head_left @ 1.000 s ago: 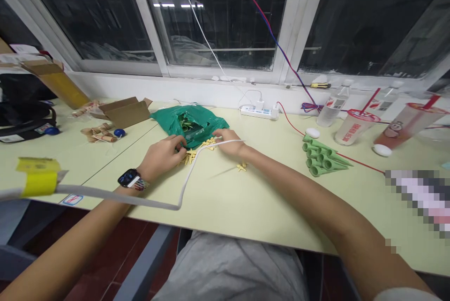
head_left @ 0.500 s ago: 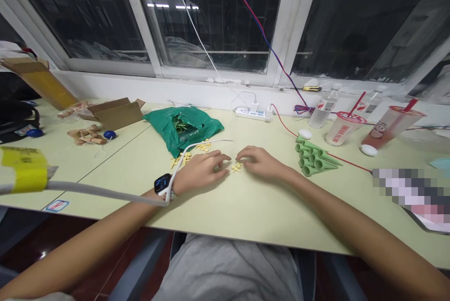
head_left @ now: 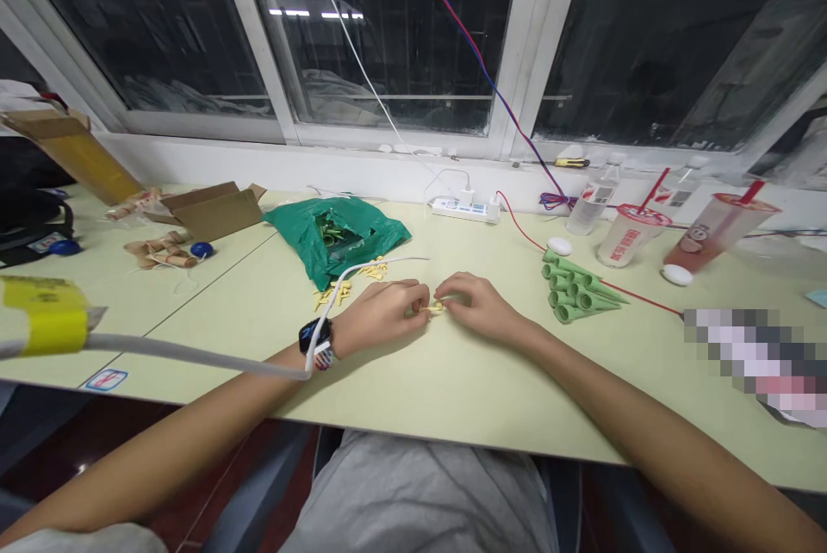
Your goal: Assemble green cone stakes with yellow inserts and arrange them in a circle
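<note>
A small cluster of folded yellow paper pieces lies on the pale green table, between my hands. My left hand and my right hand meet there, and their fingertips pinch the pieces from both sides. Most of the cluster is hidden by my fingers. A white cable runs across my left wrist, which wears a black smartwatch. Farther left, more yellow paper pieces lie beside a green plastic bag holding something green and yellow.
A stack of green paper cones stands to the right. Behind it are a power strip, a red wire, bottles and plastic cups with straws. A cardboard box, rolled brown paper and a blue ball sit to the left.
My fingers have closed in on the yellow pieces from both sides. A second ago my hands were farther left by the bag, and the view has shifted slightly.
</note>
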A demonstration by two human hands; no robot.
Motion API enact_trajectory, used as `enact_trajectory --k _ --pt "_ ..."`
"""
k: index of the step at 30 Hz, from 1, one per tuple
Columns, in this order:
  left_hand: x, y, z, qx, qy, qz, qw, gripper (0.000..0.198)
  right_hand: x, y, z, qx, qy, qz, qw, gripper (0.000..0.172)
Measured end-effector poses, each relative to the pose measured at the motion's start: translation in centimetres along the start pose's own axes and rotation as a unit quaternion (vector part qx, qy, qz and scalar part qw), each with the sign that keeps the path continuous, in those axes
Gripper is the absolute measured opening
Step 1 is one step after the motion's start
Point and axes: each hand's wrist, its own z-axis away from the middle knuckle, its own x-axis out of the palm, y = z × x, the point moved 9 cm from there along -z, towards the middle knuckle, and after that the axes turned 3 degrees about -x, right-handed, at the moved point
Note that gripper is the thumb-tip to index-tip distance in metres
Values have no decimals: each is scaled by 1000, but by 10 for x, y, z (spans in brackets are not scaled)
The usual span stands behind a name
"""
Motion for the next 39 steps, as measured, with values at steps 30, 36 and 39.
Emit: enact_trajectory --k 30,36,39 --pt "-8 18 -35 122 187 70 972 21 -27 45 11 219 126 -310 916 37" --pt "-8 18 -33 109 192 66 973 25 -9 40 12 232 74 -348 905 44" --pt "-6 19 -34 88 177 51 979 27 -11 34 11 207 90 -314 922 48"
